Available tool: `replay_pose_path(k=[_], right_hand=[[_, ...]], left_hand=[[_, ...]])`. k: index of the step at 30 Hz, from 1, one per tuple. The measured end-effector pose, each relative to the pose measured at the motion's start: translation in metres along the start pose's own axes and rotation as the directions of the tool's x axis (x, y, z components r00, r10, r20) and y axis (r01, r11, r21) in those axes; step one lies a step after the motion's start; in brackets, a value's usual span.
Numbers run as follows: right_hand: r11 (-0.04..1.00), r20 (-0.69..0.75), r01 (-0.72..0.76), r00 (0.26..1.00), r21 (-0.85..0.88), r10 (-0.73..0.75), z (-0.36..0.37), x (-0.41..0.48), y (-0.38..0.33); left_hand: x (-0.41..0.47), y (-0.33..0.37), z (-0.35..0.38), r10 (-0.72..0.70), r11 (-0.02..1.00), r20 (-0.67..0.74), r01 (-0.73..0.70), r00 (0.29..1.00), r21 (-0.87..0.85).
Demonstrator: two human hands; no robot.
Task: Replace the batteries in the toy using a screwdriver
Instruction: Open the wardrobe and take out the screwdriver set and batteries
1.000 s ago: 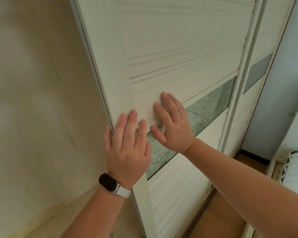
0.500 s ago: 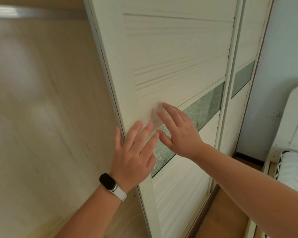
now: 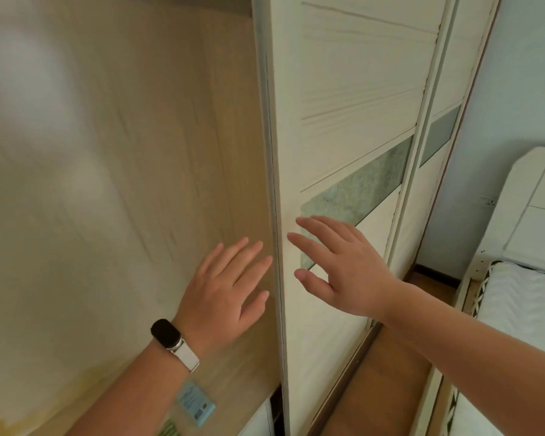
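No toy, batteries or screwdriver appear in view. A white sliding wardrobe door with a green glass strip fills the middle. My left hand, with a black watch on a white strap at the wrist, is spread open in front of the beige side panel, just left of the door's edge. My right hand is open with straight fingers over the door by the glass strip; whether it touches the door I cannot tell. Both hands hold nothing.
A second white door panel runs behind the first. A pale blue wall lies to the right, with a white bed frame and mattress below it. Brown wooden floor shows at the door's foot. A small blue tag sits near my left forearm.
Both hands have come off the door face and dropped lower. The door's edge now stands further right in view, and my left hand lies left of it, over the beige panel.
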State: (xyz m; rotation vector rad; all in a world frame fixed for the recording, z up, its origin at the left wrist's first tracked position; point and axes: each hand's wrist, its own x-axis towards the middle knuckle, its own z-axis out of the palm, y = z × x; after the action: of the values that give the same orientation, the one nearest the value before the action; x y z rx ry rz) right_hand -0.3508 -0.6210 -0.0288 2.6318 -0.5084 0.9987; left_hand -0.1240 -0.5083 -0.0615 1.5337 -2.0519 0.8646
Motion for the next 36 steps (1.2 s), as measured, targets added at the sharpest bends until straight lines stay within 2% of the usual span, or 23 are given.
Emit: replay_pose_path(k=[6,10,14,19,25,31,36], right_hand=[[0.998,0.084,0.055,0.995,0.026,-0.057,0.023,0.003,-0.068],[0.997,0.202,0.065,0.977,0.042,-0.072,0.047,0.011,-0.110],[0.995,0.317,0.079,0.944,0.056,-0.092,0.072,0.020,-0.152],[0.990,0.419,0.070,0.900,0.127,-0.117,0.106,0.031,-0.205],[0.974,0.520,0.064,0.837,0.216,-0.170,0.148,0.033,-0.237],[0.954,0.595,0.053,0.771,0.296,-0.228,0.198,0.027,-0.237],[0.941,0.676,0.029,0.688,0.338,-0.264,0.247,0.015,-0.222]], left_hand=[[-0.063,-0.022,-0.035,-0.077,0.997,0.026,0.077,0.997,0.002],[-0.115,-0.032,-0.056,-0.231,0.973,0.099,0.231,0.968,0.009],[-0.166,-0.040,-0.073,-0.368,0.930,0.201,0.360,0.908,0.077],[-0.226,-0.042,-0.087,-0.557,0.830,0.305,0.532,0.772,0.169],[-0.271,-0.040,-0.085,-0.695,0.713,0.359,0.659,0.623,0.238],[-0.299,-0.043,-0.063,-0.772,0.618,0.419,0.719,0.478,0.319],[-0.306,-0.039,-0.027,-0.812,0.538,0.463,0.762,0.355,0.360]])
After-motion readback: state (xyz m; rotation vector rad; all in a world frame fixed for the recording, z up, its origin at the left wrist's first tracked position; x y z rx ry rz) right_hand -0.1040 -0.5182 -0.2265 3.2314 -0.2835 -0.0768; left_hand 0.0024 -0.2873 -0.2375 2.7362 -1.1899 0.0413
